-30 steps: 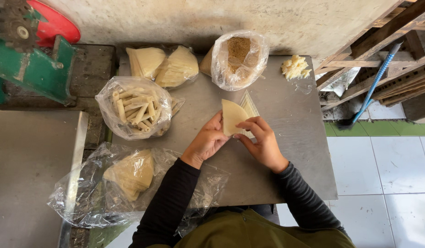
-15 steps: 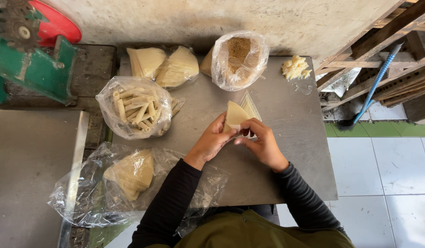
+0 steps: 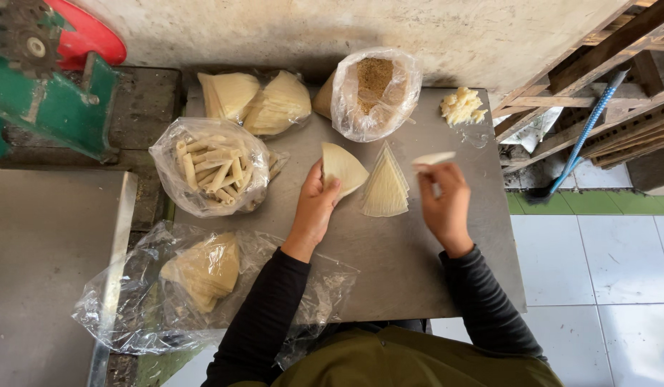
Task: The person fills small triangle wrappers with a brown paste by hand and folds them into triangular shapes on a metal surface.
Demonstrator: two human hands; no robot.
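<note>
At the far left stands a green metal machine with a red wheel [image 3: 56,68], beside a grey metal desk [image 3: 418,265]. On the desk's left part lie a clear plastic bag of pale rolled pastry sticks [image 3: 210,172] and, nearer the person, a clear plastic bag of stacked wedge-shaped wrappers [image 3: 203,272].

The left hand [image 3: 316,204] is closed in a pinch on a pale, thin, fan-shaped wrapper sheet [image 3: 343,168], thumb on top at its lower edge, lifting it off the desk. Just right of it a stack of pale triangular wrapper sheets [image 3: 384,188] lies flat on the desk.

The right hand [image 3: 443,201] pinches a second thin pale wrapper sheet [image 3: 434,158] at its fingertips, held edge-on above the desk.

The sheets appear light, limp and easily torn; hold them at an edge or corner with light pressure.

Behind stand an open clear bag of brown crumbly filling [image 3: 375,89] and a small pile of yellowish crumbs [image 3: 461,106].
</note>
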